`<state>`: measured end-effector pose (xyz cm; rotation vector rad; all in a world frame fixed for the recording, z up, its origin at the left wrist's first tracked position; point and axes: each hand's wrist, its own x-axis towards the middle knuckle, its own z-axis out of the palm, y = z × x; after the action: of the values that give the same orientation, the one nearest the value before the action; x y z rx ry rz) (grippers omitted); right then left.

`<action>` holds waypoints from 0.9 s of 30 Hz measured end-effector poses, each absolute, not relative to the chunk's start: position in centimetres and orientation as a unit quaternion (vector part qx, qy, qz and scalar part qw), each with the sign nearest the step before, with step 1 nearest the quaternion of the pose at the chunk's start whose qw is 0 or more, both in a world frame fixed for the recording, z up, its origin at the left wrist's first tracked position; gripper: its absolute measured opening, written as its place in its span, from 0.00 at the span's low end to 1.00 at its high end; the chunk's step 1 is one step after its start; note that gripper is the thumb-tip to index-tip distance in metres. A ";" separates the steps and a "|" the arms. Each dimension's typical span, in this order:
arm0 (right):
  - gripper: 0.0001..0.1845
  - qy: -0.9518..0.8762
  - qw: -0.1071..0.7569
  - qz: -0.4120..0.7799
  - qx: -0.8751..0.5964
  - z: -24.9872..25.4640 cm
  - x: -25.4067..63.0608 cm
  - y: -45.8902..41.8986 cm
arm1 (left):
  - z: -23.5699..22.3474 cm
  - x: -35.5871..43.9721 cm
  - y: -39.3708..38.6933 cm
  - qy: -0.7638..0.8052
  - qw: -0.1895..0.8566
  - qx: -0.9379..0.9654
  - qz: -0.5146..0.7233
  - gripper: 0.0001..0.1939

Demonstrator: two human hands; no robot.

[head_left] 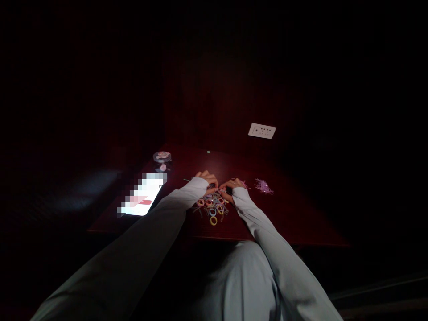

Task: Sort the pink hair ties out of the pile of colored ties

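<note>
Coloured rings (213, 207), yellow, blue and orange among them, lie in a loose heap with thin strips on the dark red bench (294, 214), close to its near edge and just below the person's hands. Starting from the left, I see a lit screen (147, 203) lying slanted, partly blurred into blocks, and just beyond it a round, lidded container (162, 157). Next comes the left hand (207, 177), fingers curled down at the heap's far side; a lone small ring (208, 152) lies farther back. Close beside it, the right hand (233, 184) bends inward, fingertips near the left's; from where I stand, I cannot tell whether either pinches anything. Pinkish strips (244, 183) show by the right hand, then a pale socket plate (261, 130) farther back, and rightmost a purple bundle (264, 186) on the bench.
</note>
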<state>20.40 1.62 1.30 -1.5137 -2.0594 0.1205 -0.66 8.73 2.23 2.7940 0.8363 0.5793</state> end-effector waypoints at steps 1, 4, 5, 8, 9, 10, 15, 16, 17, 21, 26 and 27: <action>0.04 -0.771 0.287 0.047 -0.567 1.3 20.4 1.6 | 2.3 -0.7 8.7 0.280 0.086 0.936 0.196 0.10; 0.04 -0.772 0.288 0.046 -0.565 1.5 20.3 1.4 | 2.5 -0.8 8.5 0.280 0.092 0.935 0.197 0.07; 0.04 -0.772 0.289 0.044 -0.564 1.5 20.3 1.3 | 2.6 -0.9 8.4 0.284 0.093 0.933 0.198 0.05; 0.03 -0.771 0.288 0.038 -0.567 1.6 20.2 1.0 | 2.9 -1.0 8.2 0.303 0.088 0.926 0.209 0.05; 0.02 -0.770 0.288 0.037 -0.568 1.7 20.2 0.9 | 2.9 -1.0 8.2 0.306 0.084 0.924 0.215 0.05; 0.02 -0.769 0.287 0.037 -0.570 1.7 20.1 0.9 | 2.9 -1.1 8.2 0.305 0.080 0.923 0.221 0.05; 0.03 -0.764 0.288 0.031 -0.576 1.5 20.2 1.2 | 2.3 -1.1 8.8 0.299 0.046 0.925 0.232 0.11; 0.03 -0.764 0.291 0.030 -0.575 1.4 20.2 1.2 | 2.1 -1.0 8.9 0.299 0.040 0.925 0.229 0.12; 0.04 -0.764 0.295 0.029 -0.573 1.4 20.2 1.3 | 2.1 -1.0 9.0 0.301 0.034 0.926 0.226 0.13; 0.05 -0.764 0.311 0.034 -0.564 1.2 20.2 1.5 | 2.4 -1.0 8.8 0.307 0.030 0.926 0.217 0.14; 0.11 -0.742 0.363 0.059 -0.561 1.5 19.8 1.2 | 2.7 -0.7 8.3 0.316 0.048 0.922 0.218 0.14; 0.13 -0.738 0.372 0.065 -0.559 1.6 19.6 1.0 | 2.6 -0.6 8.3 0.316 0.051 0.922 0.220 0.14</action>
<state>19.63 1.05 1.63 -1.4324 -1.8932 0.1667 -0.58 8.32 2.61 2.8055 0.9621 0.6684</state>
